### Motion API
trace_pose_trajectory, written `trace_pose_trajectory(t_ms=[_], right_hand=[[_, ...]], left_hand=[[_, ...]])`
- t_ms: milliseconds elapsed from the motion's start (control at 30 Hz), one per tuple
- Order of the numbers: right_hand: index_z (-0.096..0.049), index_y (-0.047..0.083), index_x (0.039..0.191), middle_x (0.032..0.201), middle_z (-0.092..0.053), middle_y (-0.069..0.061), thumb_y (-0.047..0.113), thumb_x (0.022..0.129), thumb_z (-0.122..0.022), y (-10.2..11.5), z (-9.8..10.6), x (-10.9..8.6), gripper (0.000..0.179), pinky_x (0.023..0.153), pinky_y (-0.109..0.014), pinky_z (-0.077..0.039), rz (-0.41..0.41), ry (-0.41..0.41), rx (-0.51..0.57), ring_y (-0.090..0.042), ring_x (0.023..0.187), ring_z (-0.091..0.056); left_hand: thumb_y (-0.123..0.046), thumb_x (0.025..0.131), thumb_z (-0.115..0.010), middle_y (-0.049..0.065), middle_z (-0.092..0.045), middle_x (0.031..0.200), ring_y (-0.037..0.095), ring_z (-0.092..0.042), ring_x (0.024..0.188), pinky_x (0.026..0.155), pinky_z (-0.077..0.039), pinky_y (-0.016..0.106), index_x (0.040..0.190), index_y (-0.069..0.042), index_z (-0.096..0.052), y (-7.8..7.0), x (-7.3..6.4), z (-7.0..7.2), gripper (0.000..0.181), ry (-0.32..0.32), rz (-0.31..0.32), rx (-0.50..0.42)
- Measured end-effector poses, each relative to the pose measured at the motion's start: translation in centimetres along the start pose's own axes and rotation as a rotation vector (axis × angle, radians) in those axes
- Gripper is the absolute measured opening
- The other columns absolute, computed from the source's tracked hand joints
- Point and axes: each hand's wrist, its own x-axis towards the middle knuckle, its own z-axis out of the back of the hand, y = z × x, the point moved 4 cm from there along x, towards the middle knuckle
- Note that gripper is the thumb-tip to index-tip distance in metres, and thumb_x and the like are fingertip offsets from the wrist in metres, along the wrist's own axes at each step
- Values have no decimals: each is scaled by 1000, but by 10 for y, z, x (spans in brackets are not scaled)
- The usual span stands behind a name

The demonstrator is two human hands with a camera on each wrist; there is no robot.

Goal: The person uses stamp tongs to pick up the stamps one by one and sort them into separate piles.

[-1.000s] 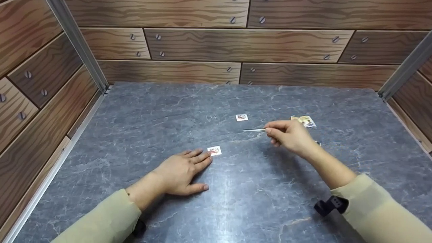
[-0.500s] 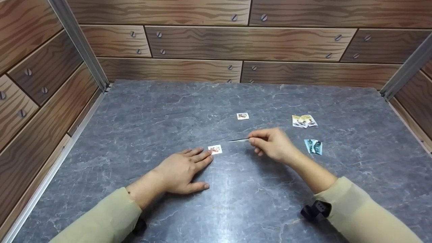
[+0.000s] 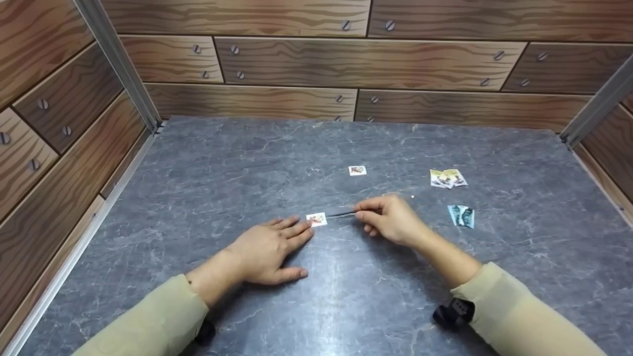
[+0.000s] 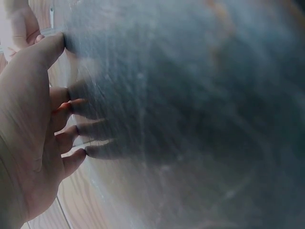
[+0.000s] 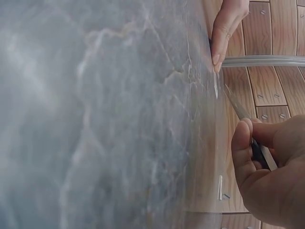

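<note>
My left hand [image 3: 269, 252] lies flat on the grey marbled table, fingers spread. Its fingertips touch the left edge of a small white square piece with a red print [image 3: 317, 218]. My right hand [image 3: 393, 220] pinches a pair of dark tweezers [image 3: 340, 215] between thumb and fingers. They point left, with their tips close to the right edge of that square; whether they touch it I cannot tell. In the right wrist view the slim tweezers [image 5: 238, 107] show slightly parted points. Only the fingers and thumb of my left hand [image 4: 31, 109] appear in the left wrist view.
A similar white square with red print [image 3: 357, 170] lies farther back. To the right are overlapping yellow-and-white pieces [image 3: 447, 178], with teal pieces [image 3: 461, 216] in front of them. Wood-patterned walls [image 3: 296, 59] stand behind and at both sides of the table.
My right hand has moved left and nearer to me with the tweezers, bringing their tips to the white square and uncovering the teal pieces. My left hand has stayed in place.
</note>
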Motion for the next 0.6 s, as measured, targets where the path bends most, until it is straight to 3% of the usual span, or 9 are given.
trace_pose_trajectory(t_ms=[600], right_hand=[[-79, -2, 119, 82, -74, -10, 8, 101, -72, -2, 1, 2, 21, 58, -25, -61, -37, -7, -18, -10, 63, -66]], left_hand=[[-67, 106, -44, 11, -33, 171, 37, -34, 155, 124, -35, 52, 166, -6, -35, 0, 0, 1, 86, 14, 12, -11]])
